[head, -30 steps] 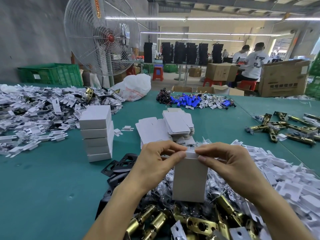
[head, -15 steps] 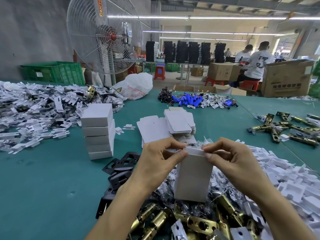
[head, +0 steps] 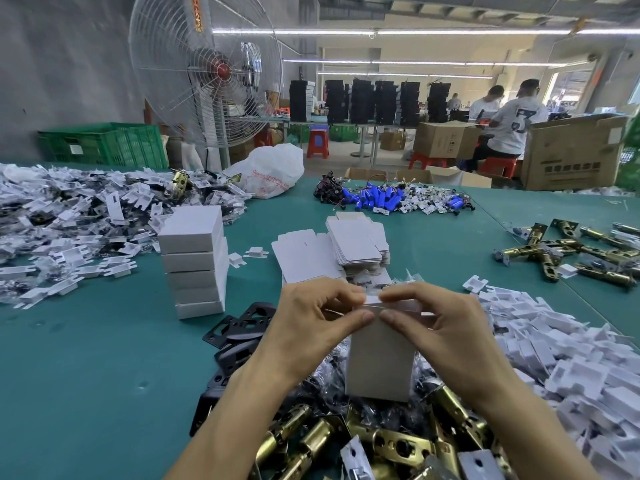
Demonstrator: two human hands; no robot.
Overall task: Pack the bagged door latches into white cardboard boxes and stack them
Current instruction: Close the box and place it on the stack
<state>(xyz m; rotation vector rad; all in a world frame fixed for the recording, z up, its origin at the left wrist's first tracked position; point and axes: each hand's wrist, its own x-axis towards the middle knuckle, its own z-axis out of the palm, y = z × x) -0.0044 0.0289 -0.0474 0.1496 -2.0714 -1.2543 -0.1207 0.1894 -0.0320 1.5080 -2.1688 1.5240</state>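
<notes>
Head: left hand (head: 311,329) and right hand (head: 441,329) pinch upright white box (head: 381,368) top.

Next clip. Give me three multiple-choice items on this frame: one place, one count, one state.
1. The stack of closed white boxes stands: A) left of the held white box; B) right of it; C) on the floor.
2. That stack holds: A) two boxes; B) five; C) nine.
3. The held white box is: A) lying flat; B) upright, top flap pinched by left hand and right hand; C) crushed.
Key: 1A, it stands on the teal table, leftward; 2B, five layers show; 3B, both pinch its top edge.
</notes>
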